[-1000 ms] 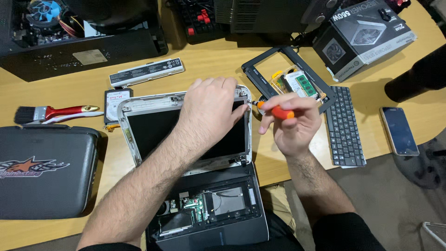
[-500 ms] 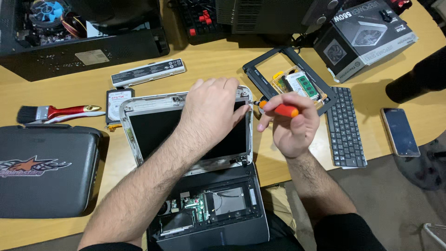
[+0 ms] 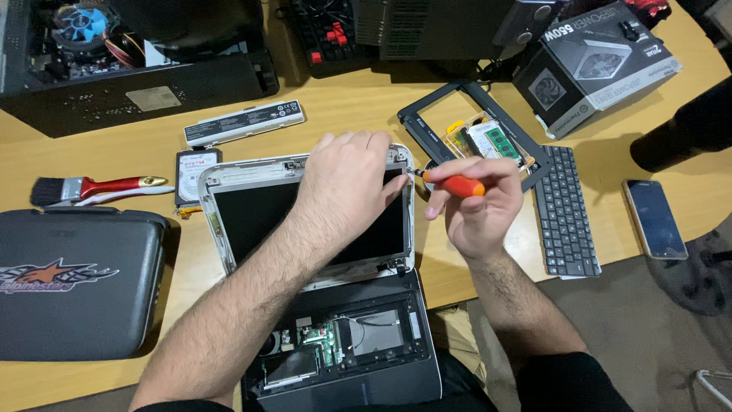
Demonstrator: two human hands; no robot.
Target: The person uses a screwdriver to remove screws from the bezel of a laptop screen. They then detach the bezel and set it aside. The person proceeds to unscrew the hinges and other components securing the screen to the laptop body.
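While the left hand [image 3: 347, 183] lies flat on the dark screen of the small laptop [image 3: 313, 252], its fingers reach over the top edge of the white lid near the right corner and press down there. It is not closed around anything. The laptop sits in the middle of the wooden table [image 3: 366, 114], close to the near edge. Its bottom half has no cover, so green boards and silver parts show inside.

The right hand [image 3: 476, 210] is closed around a small screwdriver [image 3: 454, 185] with an orange handle. The metal tip points left and meets the top right corner of the lid, just beside the left fingers.

Just past the right hand lies a black frame [image 3: 427, 114] with a little clear box [image 3: 484, 141] of green parts inside it. A black keyboard [image 3: 566, 214] lies to the right of the hand, and a dark phone [image 3: 654, 217] lies near the right edge. A grey box [image 3: 602, 61] sits at the far right corner.

On the left side, a long white battery [image 3: 244, 122] and a flat silver drive [image 3: 194, 172] lie beyond the laptop. A brush [image 3: 91, 188] with a red handle lies near the left edge, and a big grey case [image 3: 76, 282] sits at the near left corner. An open computer [image 3: 130, 61] stands at the far left corner.
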